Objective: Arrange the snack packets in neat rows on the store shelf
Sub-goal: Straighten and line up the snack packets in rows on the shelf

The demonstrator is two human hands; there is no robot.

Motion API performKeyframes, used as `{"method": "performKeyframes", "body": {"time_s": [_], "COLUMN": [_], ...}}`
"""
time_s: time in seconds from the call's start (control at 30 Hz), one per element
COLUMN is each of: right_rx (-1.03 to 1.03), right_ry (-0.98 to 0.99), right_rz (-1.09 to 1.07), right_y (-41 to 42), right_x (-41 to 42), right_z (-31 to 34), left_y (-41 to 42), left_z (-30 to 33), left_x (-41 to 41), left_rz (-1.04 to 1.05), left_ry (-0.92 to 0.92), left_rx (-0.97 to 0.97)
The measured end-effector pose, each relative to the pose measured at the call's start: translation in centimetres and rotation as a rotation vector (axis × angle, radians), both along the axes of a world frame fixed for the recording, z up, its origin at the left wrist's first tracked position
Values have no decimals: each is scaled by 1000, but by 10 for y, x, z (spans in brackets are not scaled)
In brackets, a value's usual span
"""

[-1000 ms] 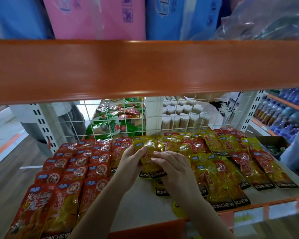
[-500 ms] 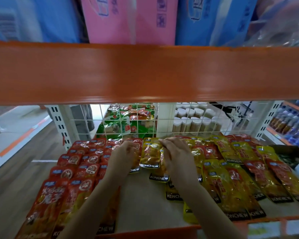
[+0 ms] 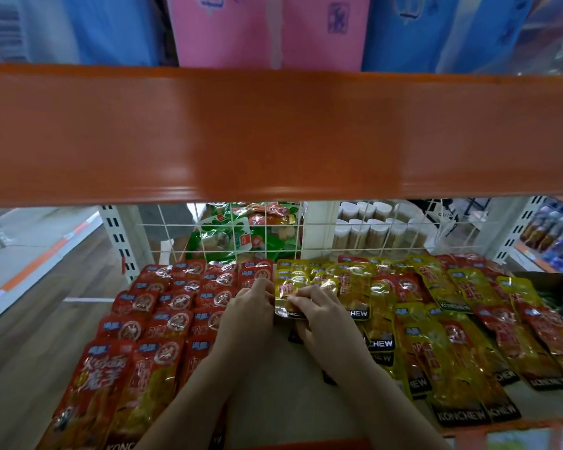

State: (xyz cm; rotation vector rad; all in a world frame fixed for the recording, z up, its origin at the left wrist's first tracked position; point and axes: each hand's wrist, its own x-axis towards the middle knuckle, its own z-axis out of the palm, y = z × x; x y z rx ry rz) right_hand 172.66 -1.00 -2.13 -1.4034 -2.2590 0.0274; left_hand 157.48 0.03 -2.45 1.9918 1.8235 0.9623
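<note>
Both my hands reach deep onto the white shelf point(image 3: 283, 397). My left hand point(image 3: 249, 315) and my right hand point(image 3: 322, 316) pinch the near edge of a yellow snack packet point(image 3: 290, 289) lying near the back of the middle row. Red snack packets point(image 3: 173, 319) lie in neat overlapping rows on the left. Yellow and red packets point(image 3: 452, 329) marked KONCHEW lie in looser slanted rows on the right. More yellow packets sit under my right wrist, partly hidden.
A wide orange shelf beam point(image 3: 273, 134) crosses the view just above my hands. A white wire grid point(image 3: 355, 228) closes the shelf's back, with green bags point(image 3: 241, 235) and white-capped jars point(image 3: 371, 228) behind it. A dark box point(image 3: 553, 287) sits at the right end.
Both hands have moved farther back along the shelf with the yellow packet, from the middle of the row to near the wire grid. My view has dipped closer under the beam.
</note>
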Motion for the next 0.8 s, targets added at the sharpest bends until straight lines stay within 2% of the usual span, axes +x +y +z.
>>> {"method": "performKeyframes", "body": {"time_s": [0.17, 0.37, 0.5, 0.63, 0.7, 0.8], "right_rx": [-63, 35, 74, 106, 76, -70], "right_ry": [2, 22, 94, 141, 142, 19], "right_rz": [14, -22, -58, -171, -243, -310], "right_y": [-4, -10, -10, -8, -7, -9], "right_x": [2, 0, 1, 1, 1, 4], "right_z": [3, 4, 5, 7, 11, 13], "left_y": [-2, -1, -1, -1, -1, -3], "left_z": [2, 1, -1, -1, -4, -6], "left_x": [1, 0, -2, 0, 1, 5], "left_rz": [3, -15, -51, -115, -184, -256], "left_ry": [49, 47, 69, 164, 247, 333], "left_rx": [-22, -16, 89, 211, 234, 130]}}
